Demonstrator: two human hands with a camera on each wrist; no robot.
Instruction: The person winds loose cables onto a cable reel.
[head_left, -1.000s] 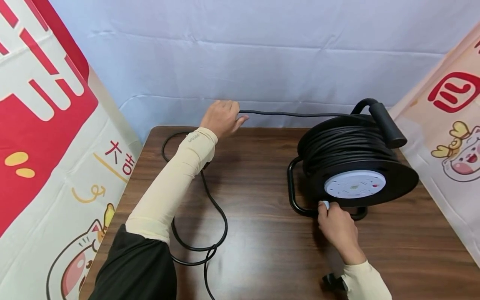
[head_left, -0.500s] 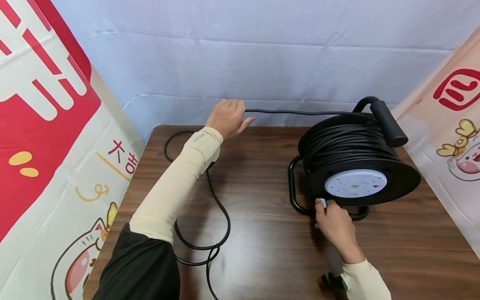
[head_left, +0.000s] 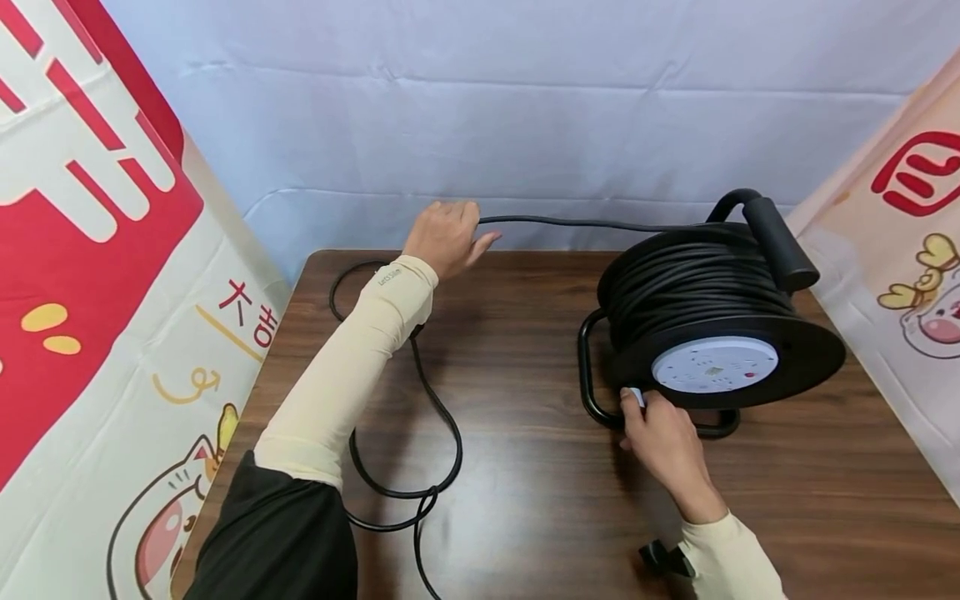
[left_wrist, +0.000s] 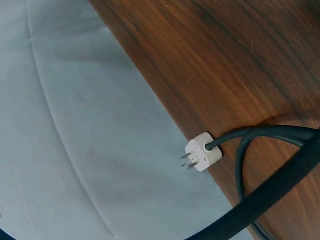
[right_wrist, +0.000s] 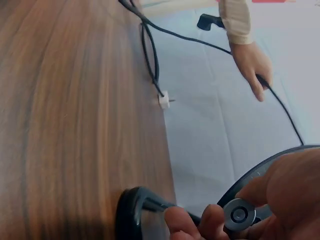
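A black cable reel (head_left: 697, 287) stands on its tubular frame (head_left: 587, 367) at the right of the table, with cable wound in many layers and a white socket panel (head_left: 715, 364) on its front. My right hand (head_left: 666, 442) grips the small grey-white crank knob (head_left: 637, 397) low on the reel's front flange; the knob's round end (right_wrist: 239, 214) shows between the fingers in the right wrist view. At the table's far edge my left hand (head_left: 442, 239) holds the black cable (head_left: 577, 222), fingers curled round it. From there the cable stretches nearly straight to the reel's top.
Loose loops of cable (head_left: 459, 450) lie on the wooden table (head_left: 540, 492) at the left. The white plug (left_wrist: 202, 151) sits at the table's edge, prongs outward. A carrying handle (head_left: 780, 243) rises behind the reel. Cloth (head_left: 480, 125) hangs past the far edge.
My right hand and the crank knob have shifted left and slightly up along the reel's rim. My left hand went slightly right, then came back left, still holding the cable.
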